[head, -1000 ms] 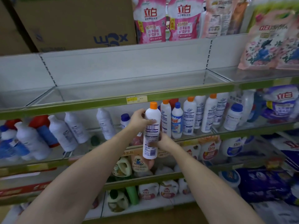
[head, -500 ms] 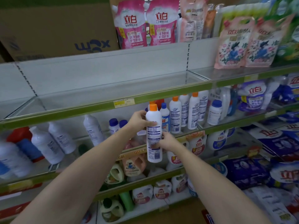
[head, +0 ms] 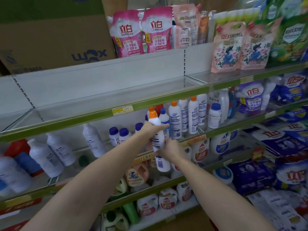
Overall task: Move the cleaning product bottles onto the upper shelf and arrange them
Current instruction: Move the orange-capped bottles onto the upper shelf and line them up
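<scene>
Both hands (head: 150, 129) (head: 170, 147) grip white bottle (head: 157, 140) — arms outstretched.

Both forearms bare, extended forward and up, converging toward each other. Left hand (head: 150, 129) higher, fingers and thumb curled round what it grips, wrist roughly straight. Right hand (head: 170, 147) just below and right of the left, also gripping, knuckles toward camera.

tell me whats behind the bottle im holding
Behind the held bottle stand an orange-capped bottle, a red one and a blue-capped one; their lower parts are covered.
</scene>
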The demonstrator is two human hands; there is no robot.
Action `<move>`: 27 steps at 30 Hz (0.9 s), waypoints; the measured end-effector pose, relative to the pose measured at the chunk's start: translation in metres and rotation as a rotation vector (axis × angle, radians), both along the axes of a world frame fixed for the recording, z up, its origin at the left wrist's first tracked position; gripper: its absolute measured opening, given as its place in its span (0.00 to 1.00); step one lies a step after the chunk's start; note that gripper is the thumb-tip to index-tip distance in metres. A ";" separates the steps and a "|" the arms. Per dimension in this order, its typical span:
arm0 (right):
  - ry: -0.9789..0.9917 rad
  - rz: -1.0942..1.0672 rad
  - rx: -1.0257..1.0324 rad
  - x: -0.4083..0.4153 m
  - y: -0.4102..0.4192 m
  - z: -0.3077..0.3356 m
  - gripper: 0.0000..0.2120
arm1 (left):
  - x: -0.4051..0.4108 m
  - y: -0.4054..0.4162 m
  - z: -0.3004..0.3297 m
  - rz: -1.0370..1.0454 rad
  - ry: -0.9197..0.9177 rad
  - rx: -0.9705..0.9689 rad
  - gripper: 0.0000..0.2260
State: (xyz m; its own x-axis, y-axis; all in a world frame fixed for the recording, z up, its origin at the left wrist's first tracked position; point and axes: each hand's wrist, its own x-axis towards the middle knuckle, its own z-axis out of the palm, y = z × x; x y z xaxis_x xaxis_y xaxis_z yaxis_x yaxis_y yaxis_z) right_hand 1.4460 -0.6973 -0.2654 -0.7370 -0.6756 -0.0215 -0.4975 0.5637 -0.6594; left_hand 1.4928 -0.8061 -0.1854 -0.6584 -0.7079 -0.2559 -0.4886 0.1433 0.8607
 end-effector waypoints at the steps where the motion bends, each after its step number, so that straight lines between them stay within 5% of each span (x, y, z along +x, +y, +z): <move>1: 0.037 0.012 0.036 0.002 0.001 0.002 0.21 | -0.002 0.000 -0.002 0.019 0.004 -0.028 0.41; 6: 0.009 0.122 -0.003 -0.003 0.008 0.007 0.22 | 0.000 -0.002 -0.004 0.132 0.144 -0.033 0.27; 18: -0.415 0.270 -0.159 -0.026 0.023 0.026 0.39 | 0.019 -0.001 0.014 0.035 0.467 0.197 0.20; 23: -0.433 0.305 -0.185 -0.016 0.018 0.029 0.30 | 0.021 0.002 0.020 -0.024 0.489 0.233 0.17; 27: -0.403 0.215 -0.223 -0.013 0.011 0.020 0.36 | 0.025 -0.004 0.032 -0.044 0.395 0.096 0.19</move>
State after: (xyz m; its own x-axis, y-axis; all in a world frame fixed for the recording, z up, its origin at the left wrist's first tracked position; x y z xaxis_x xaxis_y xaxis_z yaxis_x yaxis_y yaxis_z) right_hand 1.4330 -0.6860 -0.2459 -0.5437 -0.8316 -0.1133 -0.2680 0.3000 -0.9155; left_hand 1.5175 -0.8106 -0.1535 -0.7484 -0.6621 -0.0404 -0.1126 0.0668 0.9914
